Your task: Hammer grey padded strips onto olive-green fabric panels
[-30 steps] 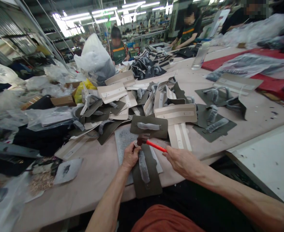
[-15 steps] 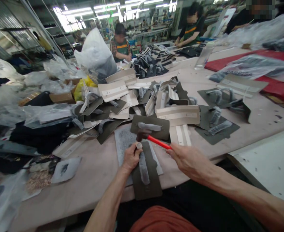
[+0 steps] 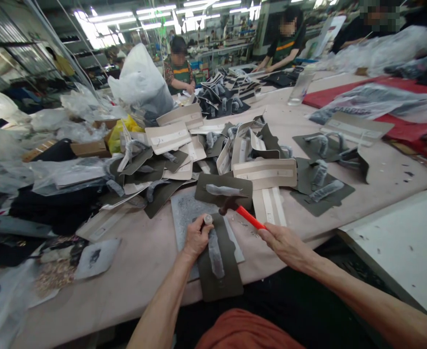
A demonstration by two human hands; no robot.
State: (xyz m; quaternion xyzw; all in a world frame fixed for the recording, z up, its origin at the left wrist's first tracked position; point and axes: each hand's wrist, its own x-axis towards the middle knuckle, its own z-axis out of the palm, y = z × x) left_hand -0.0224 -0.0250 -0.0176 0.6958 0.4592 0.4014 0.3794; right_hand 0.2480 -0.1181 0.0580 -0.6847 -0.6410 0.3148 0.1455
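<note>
Loose fittings (image 3: 58,275): heaped at far left of table (image 3: 140,271), untouched.
Left hand (image 3: 196,238): closed around small round-topped punch (image 3: 208,219), held upright on top end of dark panel (image 3: 218,259).
Dark panel: flat on grey mat (image 3: 186,213) at near table edge, wrapped handle (image 3: 215,254) along its middle.
Hammer (image 3: 240,214): head raised just right of punch, not touching.
Right hand (image 3: 282,243): wrapped tight on red hammer grip.
Panel pile (image 3: 184,155): many pieces behind mat, some flipped pale side up.
Progress: judged mid-batch; top fitting on this panel not yet set, large pile apparently left.
</note>
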